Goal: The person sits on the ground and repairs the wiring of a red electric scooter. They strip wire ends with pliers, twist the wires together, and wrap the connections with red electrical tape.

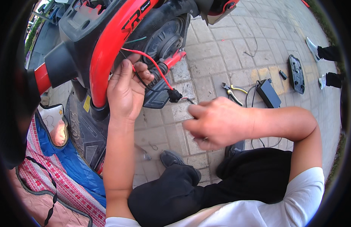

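My left hand (126, 85), thumb and fingers curled, grips a red wire (147, 56) and a black wire (142, 81) beside the red tube of a scooter (98, 72). Both wires run to a small black connector (174, 95) hanging between my hands. From its other side a short black-and-red cable (187, 100) leads to my right hand (219, 123). That hand is closed around the cable's end, its fingertips mostly hidden beneath the knuckles. A loose green wire (136, 40) sticks out above my left hand.
Yellow-handled pliers (237, 92), a black power box (269, 93) with a cord and a black cover panel (296, 74) lie on the paving. A scooter wheel (166, 36) and red shock absorber (173, 60) stand beyond. A patterned quilt (56, 172) hangs left. Another person's shoe (312, 49) shows right.
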`<action>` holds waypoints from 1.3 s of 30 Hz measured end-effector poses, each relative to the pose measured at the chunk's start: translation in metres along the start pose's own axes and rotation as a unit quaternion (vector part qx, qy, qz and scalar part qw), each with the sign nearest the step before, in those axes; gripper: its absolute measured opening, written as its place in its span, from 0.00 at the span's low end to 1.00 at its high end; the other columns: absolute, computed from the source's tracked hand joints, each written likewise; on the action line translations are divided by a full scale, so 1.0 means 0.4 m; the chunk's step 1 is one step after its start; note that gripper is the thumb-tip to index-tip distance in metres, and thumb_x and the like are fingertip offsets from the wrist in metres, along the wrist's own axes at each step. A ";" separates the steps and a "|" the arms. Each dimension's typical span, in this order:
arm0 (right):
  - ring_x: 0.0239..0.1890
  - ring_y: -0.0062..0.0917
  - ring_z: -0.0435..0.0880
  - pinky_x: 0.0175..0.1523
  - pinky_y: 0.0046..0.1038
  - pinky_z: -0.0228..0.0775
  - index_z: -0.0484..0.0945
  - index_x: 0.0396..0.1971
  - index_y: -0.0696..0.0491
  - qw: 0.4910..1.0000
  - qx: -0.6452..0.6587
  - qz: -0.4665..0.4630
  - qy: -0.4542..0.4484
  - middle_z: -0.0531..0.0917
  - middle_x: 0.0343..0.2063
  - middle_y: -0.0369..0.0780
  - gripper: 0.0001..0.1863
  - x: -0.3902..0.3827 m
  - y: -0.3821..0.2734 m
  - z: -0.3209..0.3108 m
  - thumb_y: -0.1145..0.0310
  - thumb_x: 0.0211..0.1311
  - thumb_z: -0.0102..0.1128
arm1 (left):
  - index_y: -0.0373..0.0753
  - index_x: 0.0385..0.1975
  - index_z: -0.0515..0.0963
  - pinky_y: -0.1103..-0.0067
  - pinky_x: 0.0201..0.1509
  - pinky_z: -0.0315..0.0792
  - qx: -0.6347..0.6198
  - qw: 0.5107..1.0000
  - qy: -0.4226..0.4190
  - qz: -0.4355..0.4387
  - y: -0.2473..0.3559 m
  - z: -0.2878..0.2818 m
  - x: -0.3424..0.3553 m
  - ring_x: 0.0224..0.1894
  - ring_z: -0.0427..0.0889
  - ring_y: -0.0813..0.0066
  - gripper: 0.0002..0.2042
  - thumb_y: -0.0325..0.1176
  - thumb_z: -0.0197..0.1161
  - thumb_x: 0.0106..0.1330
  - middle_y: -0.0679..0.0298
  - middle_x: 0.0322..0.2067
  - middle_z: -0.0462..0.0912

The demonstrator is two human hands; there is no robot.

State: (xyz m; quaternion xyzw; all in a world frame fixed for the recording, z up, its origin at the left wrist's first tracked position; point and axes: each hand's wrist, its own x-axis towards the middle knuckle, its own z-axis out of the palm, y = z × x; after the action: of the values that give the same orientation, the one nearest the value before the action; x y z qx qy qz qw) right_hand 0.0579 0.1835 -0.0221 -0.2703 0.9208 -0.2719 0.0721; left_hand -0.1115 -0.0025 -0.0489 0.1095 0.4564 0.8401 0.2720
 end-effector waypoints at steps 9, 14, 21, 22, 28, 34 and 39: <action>0.50 0.42 0.83 0.52 0.41 0.76 0.83 0.49 0.50 0.776 0.003 0.389 -0.497 0.84 0.48 0.45 0.25 -0.403 0.356 0.391 0.49 0.57 0.58 | 0.39 0.39 0.77 0.74 0.44 0.76 -0.042 0.999 -0.011 -0.017 -0.008 0.023 0.014 0.34 0.77 0.74 0.10 0.39 0.59 0.73 0.65 0.30 0.78; 0.54 0.41 0.81 0.55 0.43 0.74 0.82 0.52 0.46 0.806 -0.012 0.289 -0.517 0.82 0.51 0.44 0.26 -0.457 0.352 0.465 0.47 0.57 0.60 | 0.38 0.46 0.75 0.76 0.47 0.70 0.000 0.999 -0.033 0.000 -0.008 0.015 -0.009 0.41 0.74 0.75 0.12 0.41 0.58 0.74 0.66 0.37 0.76; 0.49 0.45 0.82 0.55 0.41 0.73 0.79 0.50 0.55 0.955 0.170 0.206 -0.129 0.83 0.45 0.49 0.22 -0.217 0.311 0.307 0.56 0.62 0.57 | 0.36 0.62 0.66 0.62 0.68 0.62 0.064 0.996 -0.023 0.064 -0.022 0.069 0.013 0.61 0.72 0.61 0.22 0.45 0.52 0.76 0.56 0.57 0.74; 0.47 0.43 0.83 0.53 0.39 0.75 0.79 0.49 0.57 0.954 0.227 0.189 -0.061 0.83 0.43 0.50 0.20 -0.156 0.283 0.265 0.59 0.63 0.58 | 0.36 0.62 0.66 0.62 0.70 0.61 0.041 0.997 -0.051 0.040 -0.015 0.060 0.023 0.62 0.73 0.59 0.24 0.47 0.51 0.76 0.56 0.55 0.76; 0.42 0.41 0.84 0.48 0.36 0.76 0.80 0.45 0.59 0.952 0.266 0.128 0.082 0.84 0.39 0.49 0.16 -0.050 0.175 0.084 0.63 0.64 0.60 | 0.44 0.46 0.74 0.79 0.32 0.62 -0.155 0.983 -0.076 -0.066 -0.030 0.083 -0.012 0.26 0.64 0.78 0.18 0.51 0.43 0.78 0.71 0.24 0.66; 0.45 0.39 0.85 0.50 0.34 0.76 0.80 0.47 0.57 0.917 0.350 0.186 -0.029 0.85 0.42 0.48 0.18 -0.144 0.116 0.150 0.58 0.68 0.58 | 0.44 0.44 0.73 0.79 0.29 0.61 -0.109 0.986 0.052 -0.117 -0.001 0.138 -0.047 0.23 0.62 0.78 0.17 0.49 0.42 0.79 0.70 0.24 0.65; 0.44 0.32 0.85 0.50 0.31 0.75 0.80 0.48 0.56 0.883 0.421 0.200 -0.054 0.86 0.40 0.45 0.19 -0.095 0.041 0.270 0.57 0.69 0.58 | 0.44 0.38 0.72 0.81 0.22 0.53 -0.173 0.981 -0.077 -0.048 0.018 0.075 0.005 0.15 0.52 0.82 0.15 0.46 0.42 0.80 0.75 0.15 0.56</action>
State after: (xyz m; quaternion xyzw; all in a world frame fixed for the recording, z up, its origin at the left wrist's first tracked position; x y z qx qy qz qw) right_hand 0.1127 0.1657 -0.1225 -0.0389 0.7486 -0.5988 0.2819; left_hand -0.1026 0.0167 -0.0261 0.1027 0.2865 0.8814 0.3613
